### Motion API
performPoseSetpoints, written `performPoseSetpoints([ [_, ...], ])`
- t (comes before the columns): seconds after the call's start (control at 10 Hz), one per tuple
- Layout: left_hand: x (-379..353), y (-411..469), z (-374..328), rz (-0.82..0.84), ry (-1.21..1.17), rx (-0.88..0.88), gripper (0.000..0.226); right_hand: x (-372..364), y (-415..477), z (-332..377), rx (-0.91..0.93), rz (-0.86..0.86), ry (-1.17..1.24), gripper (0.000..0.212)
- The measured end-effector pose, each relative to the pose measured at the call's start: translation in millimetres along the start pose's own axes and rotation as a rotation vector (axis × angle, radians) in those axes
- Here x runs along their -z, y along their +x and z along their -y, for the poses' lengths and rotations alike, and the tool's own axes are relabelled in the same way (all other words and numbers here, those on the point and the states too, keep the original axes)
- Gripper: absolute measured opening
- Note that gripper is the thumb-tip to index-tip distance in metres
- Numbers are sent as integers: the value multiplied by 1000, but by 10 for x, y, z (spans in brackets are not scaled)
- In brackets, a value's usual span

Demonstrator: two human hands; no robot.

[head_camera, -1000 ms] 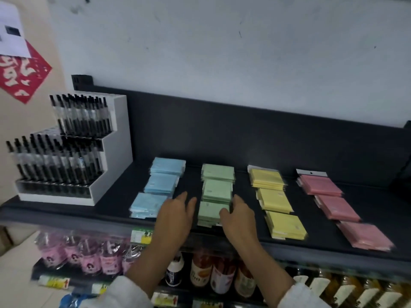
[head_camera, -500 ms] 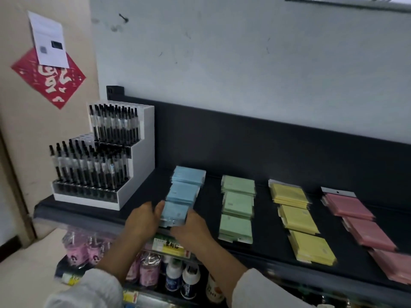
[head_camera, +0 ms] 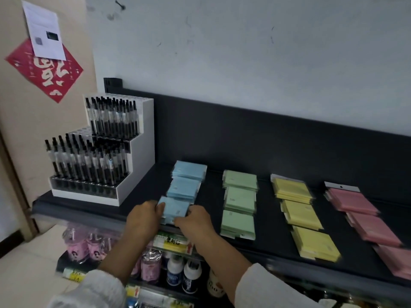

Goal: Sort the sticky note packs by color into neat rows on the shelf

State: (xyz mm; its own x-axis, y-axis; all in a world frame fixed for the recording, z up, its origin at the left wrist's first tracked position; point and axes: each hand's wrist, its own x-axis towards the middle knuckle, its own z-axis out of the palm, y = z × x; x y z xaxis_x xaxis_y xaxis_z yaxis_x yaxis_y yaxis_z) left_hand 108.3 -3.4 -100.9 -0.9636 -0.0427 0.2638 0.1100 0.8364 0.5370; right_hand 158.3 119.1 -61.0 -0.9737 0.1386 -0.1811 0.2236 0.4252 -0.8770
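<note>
On the dark shelf (head_camera: 222,221) lie four rows of sticky note packs: blue (head_camera: 185,187), green (head_camera: 240,201), yellow (head_camera: 299,212) and pink (head_camera: 360,210), three piles in each. My left hand (head_camera: 142,218) grips the left edge of the front blue pile (head_camera: 175,208). My right hand (head_camera: 195,221) presses against its right and front edge. The pile sits at the shelf's front edge, in line with the two blue piles behind it.
A white stepped pen display (head_camera: 100,152) full of black pens stands at the shelf's left end. Bottles (head_camera: 175,274) and price tags (head_camera: 171,241) fill the lower shelf. A red paper ornament (head_camera: 46,72) hangs on the left wall.
Both hands left the front green pile and moved left to the front blue pile, which shifted right into line with its row. The camera turned left.
</note>
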Motion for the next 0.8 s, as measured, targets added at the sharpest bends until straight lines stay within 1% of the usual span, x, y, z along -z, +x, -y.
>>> performPoseSetpoints([
  [0.2, 1, 2, -12, 10, 33, -15, 35, 4, -8, -14, -1, -15, -7, 34],
  [0.4, 54, 82, -100, 114, 125, 41, 42, -14, -48, 21, -12, -3, -12, 36],
  [0.5, 125, 62, -158, 83, 125, 68, 44, 41, -106, 7, 21, -16, -5, 34],
  [0.6, 184, -4, -154, -2, 151, -23, 39, 130, -209, -41, 76, -33, 31, 31],
  [0.7, 230, -139, -221, -21, 181, -86, 35, 276, -410, -87, 120, -14, 10, 36],
  [0.8, 342, -278, -355, -51, 252, -124, 32, 506, -541, -112, 175, -54, 19, 52],
])
